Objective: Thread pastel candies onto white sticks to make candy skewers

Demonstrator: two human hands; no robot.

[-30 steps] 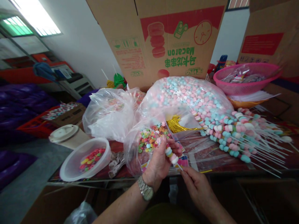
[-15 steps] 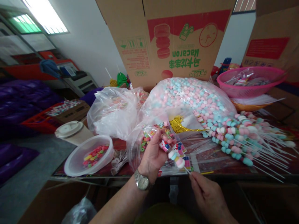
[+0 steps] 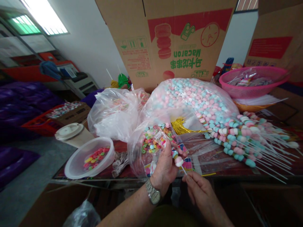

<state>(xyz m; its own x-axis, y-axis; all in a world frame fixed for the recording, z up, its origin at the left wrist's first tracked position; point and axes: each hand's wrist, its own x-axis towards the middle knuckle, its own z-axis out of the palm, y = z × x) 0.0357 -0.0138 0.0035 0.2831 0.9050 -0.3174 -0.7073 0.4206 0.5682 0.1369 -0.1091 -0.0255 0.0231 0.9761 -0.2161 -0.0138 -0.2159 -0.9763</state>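
The fingers (image 3: 189, 178) of the right hand (image 3: 201, 190) are narrow, and they pinch the white lower end of the skewer (image 3: 179, 161), which is in the lower middle of the frame. The left hand (image 3: 165, 168) is curled around its upper part, so only a few soft sweets, white, pink and blue, can be seen below this hand. On the left wrist there is a metal watch (image 3: 155, 196). Just above the left thumb appears a clear printed wrapper (image 3: 160, 136). Behind it, near the centre, an open bag of coloured rings (image 3: 148, 145) lies on the dark red worktop (image 3: 121, 146), and beside it are gold ties (image 3: 179, 126). Farther back, a large clear bag of marshmallows (image 3: 189, 94) stands before a carton (image 3: 132, 22). At the right of the frame lies a pile of skewers (image 3: 239, 143), with a pink basket (image 3: 230, 90) above it. At the lower left, a translucent bowl (image 3: 72, 167) contains more rings, near a lidded cup (image 3: 79, 139)
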